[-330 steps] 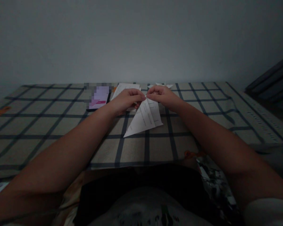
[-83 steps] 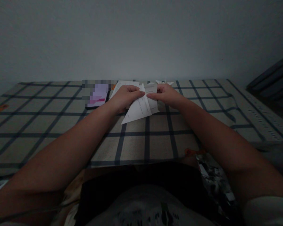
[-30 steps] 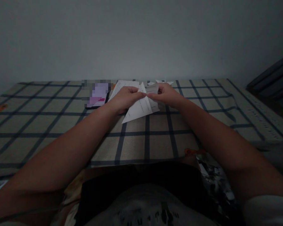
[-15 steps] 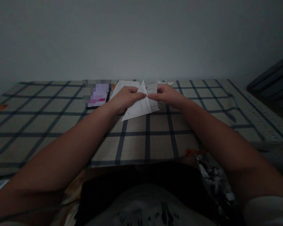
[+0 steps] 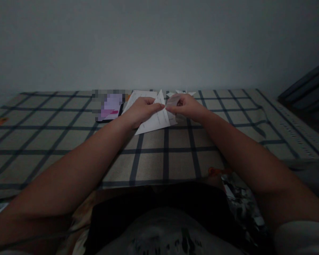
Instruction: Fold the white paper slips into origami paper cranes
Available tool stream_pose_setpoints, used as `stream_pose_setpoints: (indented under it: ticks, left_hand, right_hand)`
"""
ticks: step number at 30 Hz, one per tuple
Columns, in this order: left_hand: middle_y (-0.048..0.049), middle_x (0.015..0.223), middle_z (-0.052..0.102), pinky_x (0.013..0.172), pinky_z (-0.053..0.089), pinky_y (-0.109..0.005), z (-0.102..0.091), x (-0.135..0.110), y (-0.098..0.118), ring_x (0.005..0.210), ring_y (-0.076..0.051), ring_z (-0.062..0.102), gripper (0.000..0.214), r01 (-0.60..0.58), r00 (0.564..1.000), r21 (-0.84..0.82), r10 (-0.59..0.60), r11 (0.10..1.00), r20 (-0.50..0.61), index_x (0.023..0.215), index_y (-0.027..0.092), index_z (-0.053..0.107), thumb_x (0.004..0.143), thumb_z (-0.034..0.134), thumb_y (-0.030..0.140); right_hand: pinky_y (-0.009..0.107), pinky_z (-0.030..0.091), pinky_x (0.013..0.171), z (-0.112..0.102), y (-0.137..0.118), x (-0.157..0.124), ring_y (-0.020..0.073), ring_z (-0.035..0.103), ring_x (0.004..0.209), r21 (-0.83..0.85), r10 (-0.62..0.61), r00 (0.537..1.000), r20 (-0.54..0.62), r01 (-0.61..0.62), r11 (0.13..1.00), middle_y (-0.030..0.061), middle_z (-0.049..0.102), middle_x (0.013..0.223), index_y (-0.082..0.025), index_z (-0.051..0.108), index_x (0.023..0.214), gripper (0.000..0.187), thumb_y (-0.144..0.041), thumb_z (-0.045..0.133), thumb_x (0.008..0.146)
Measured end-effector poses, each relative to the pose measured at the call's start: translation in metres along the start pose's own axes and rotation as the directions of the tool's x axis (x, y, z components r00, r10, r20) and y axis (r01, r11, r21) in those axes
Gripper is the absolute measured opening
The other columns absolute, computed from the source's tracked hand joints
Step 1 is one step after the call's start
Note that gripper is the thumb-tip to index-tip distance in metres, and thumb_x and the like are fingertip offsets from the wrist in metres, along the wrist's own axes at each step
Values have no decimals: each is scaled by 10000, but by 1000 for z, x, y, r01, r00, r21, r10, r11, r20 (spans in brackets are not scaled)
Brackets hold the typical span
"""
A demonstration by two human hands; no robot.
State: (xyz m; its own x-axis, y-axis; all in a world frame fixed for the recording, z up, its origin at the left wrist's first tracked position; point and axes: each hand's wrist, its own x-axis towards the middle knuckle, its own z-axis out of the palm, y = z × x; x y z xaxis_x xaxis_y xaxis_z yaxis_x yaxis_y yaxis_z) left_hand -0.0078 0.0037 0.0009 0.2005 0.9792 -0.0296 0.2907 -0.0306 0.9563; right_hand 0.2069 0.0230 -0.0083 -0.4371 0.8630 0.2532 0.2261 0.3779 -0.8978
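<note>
Left hand (image 5: 142, 110) and right hand (image 5: 189, 106) both pinch a folded printed paper (image 5: 156, 121) over the checked-cloth counter (image 5: 151, 166); light, even pressure should help align its edges

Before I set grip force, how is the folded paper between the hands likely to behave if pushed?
The folded paper is probably floppy: its flap by the right hand curves. It is likely stiffer along the folded band near the left hand, where layers seem to overlap. Being thin-edged, it may crease under a hard push.
</note>
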Motion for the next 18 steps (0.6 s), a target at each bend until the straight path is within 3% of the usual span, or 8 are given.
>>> stream_pose_setpoints:
  ticks: [5, 13, 18]
  left_hand:
    - [-29, 740, 740, 566, 484, -249, -1, 0, 0, 621, -158, 656, 144, 41, 998, -90, -37, 995, 40, 829, 187, 734, 753, 770, 304]
    - [-47, 746, 750, 576, 472, -256, -1, -3, 3, 628, -160, 653, 160, 17, 1000, -3, -17, 1000, 18, 815, 164, 754, 745, 787, 303]
    - [-43, 739, 741, 561, 449, -246, -1, -1, 1, 615, -151, 635, 173, 20, 1000, 26, -20, 999, 20, 812, 169, 752, 751, 787, 327]
  right_hand:
    - [278, 554, 741, -1, -5, -3, 175, 690, 850, 28, 45, 999, -1, -45, 999, 54, 794, 943, -154, 781, 945, 233, -323, 836, 794]
    - [271, 578, 767, -1, -5, -3, 173, 718, 881, 83, 94, 996, 2, -94, 992, 56, 818, 982, -160, 798, 966, 204, -262, 844, 796]
    - [249, 548, 696, -1, -6, -3, 167, 699, 840, 34, 73, 997, -5, -73, 997, 46, 812, 929, -157, 798, 954, 219, -286, 853, 787]
